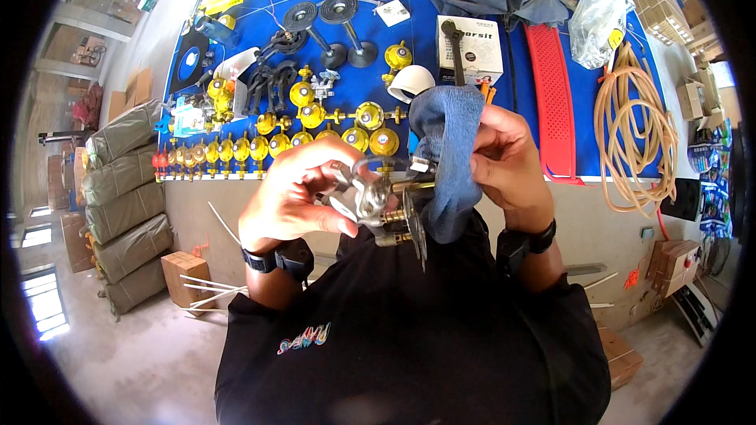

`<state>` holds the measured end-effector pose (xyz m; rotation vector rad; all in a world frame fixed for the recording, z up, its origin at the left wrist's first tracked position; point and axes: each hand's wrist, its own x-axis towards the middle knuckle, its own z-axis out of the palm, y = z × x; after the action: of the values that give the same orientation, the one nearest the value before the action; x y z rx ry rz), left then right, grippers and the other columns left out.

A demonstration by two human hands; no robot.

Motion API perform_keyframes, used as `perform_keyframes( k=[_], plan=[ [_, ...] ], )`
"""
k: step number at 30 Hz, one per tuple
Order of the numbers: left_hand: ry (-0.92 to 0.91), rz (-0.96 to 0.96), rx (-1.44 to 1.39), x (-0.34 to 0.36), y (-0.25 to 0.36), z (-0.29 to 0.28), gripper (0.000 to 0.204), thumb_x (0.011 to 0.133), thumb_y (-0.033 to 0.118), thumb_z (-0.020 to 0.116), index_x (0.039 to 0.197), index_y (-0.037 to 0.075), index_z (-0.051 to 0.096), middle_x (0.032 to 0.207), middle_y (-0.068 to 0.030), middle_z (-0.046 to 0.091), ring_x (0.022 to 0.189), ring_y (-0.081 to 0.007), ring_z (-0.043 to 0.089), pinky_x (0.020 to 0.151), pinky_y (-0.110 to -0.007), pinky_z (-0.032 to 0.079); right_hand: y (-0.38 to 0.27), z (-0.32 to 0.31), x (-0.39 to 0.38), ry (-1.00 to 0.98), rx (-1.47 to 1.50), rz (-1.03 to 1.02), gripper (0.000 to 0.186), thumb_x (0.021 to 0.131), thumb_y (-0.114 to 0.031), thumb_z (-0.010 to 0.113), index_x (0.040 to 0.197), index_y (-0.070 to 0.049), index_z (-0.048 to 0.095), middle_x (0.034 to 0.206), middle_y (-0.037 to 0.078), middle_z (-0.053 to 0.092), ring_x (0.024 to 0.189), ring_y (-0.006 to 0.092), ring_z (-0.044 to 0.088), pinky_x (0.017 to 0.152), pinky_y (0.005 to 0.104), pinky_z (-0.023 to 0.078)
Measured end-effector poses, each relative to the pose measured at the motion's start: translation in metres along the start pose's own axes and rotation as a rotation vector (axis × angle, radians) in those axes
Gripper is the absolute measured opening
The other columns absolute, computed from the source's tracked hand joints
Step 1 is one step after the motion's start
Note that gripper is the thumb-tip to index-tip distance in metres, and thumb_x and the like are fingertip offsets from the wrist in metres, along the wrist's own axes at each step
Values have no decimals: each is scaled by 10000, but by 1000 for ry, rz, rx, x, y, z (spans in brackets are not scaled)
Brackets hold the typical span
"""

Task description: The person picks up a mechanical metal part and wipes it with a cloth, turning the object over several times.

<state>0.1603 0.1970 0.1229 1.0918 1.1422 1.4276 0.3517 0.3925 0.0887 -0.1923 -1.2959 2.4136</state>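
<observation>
In front of my chest, my left hand [295, 193] is closed on a silvery metal valve fitting [370, 198]. Short metal stems and a thin plate on its right side face the cloth. My right hand [508, 161] grips a folded blue cloth [453, 169] between thumb and fingers. The cloth hangs in a loop just right of the fitting and overlaps its edge; whether they touch I cannot tell. Beyond my hands, several yellow gas regulators [383, 142] stand in a row along the near edge of the blue table [409, 39].
Two black burners on stems [339, 12] lie farther back. A white box [472, 47] stands behind the cloth, with an adjustable wrench [454, 43] in front. To the right are a red perforated strip [551, 94] and a coiled tan hose [638, 126]. Wrapped bundles [126, 205] are stacked at left.
</observation>
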Motion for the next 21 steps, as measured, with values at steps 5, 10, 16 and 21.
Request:
perform_keyframes(
  k=[5, 10, 16, 21],
  plan=[
    [-49, -21, -227, 13, -14, -6, 615, 683, 196, 865, 1155, -23, 537, 1035, -79, 627, 929, -222, 682, 787, -316, 525, 19, -4, 6, 206, 208, -66, 502, 833, -20, 675, 1300, 20, 494, 989, 122, 682, 848, 138, 656, 751, 266, 532],
    [-140, -148, -242, 20, -9, -3, 585, 691, 201, 868, 1134, -3, 546, 1044, -39, 614, 828, -139, 643, 731, -275, 495, -10, 3, 11, 202, 314, -218, 511, 845, -110, 679, 1307, -23, 478, 1133, 147, 634, 924, 224, 665, 765, 350, 565],
    [-285, -224, -132, 30, -3, -8, 570, 704, 22, 831, 1183, 15, 523, 1093, -60, 605, 1013, -127, 599, 759, -252, 478, -19, 8, 18, -275, -266, -127, 513, 816, 38, 700, 1290, 35, 505, 1040, 123, 689, 928, 118, 630, 818, 267, 525],
    [-276, -222, 57, 33, -1, -6, 585, 714, 11, 819, 1222, 44, 530, 1075, -54, 621, 978, -113, 604, 718, -275, 491, -22, 9, 21, -263, -302, 28, 451, 824, 45, 691, 1249, 33, 540, 985, 105, 688, 955, 149, 642, 859, 310, 537]
  ],
)
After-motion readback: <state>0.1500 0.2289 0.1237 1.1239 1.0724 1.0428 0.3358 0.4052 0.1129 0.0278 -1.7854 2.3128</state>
